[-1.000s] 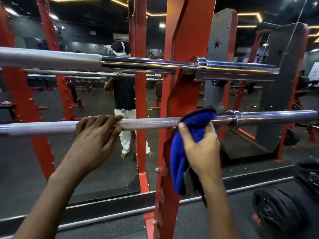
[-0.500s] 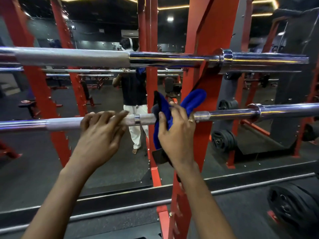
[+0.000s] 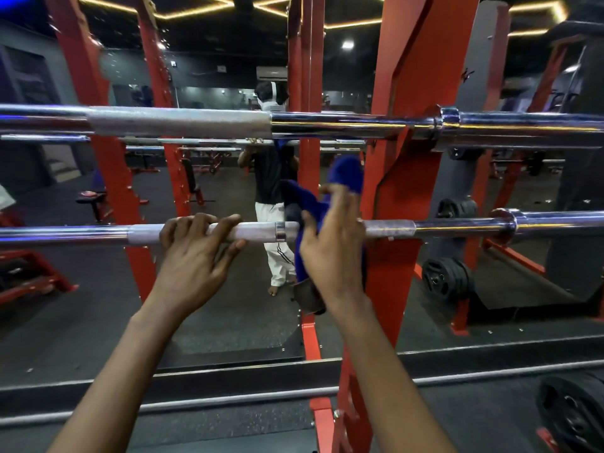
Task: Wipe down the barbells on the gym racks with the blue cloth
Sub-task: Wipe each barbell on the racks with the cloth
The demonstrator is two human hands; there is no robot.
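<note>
Gripping the lower barbell (image 3: 441, 225), the left hand (image 3: 196, 256) curls closed around its knurling; just beside it, the right hand (image 3: 333, 250) clamps the blue cloth (image 3: 346, 173) onto that bar.

Dim gym, ceiling strip lights (image 3: 202, 9), edges bowed, perhaps motion-blurred

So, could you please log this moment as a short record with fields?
setting: gym, red rack upright facing a mirror
lower barbell: horizontal on the rack, currently being wiped
upper barbell: horizontal above it, untouched by either hand
left hand: fingers curled over the lower barbell's knurled section, steadying it
right hand: grip closed on the blue cloth, pressed around the lower barbell beside the upright
cloth state: bunched, one end sticking up above the bar, the rest hanging below
weight plates: stored low on the right
</note>
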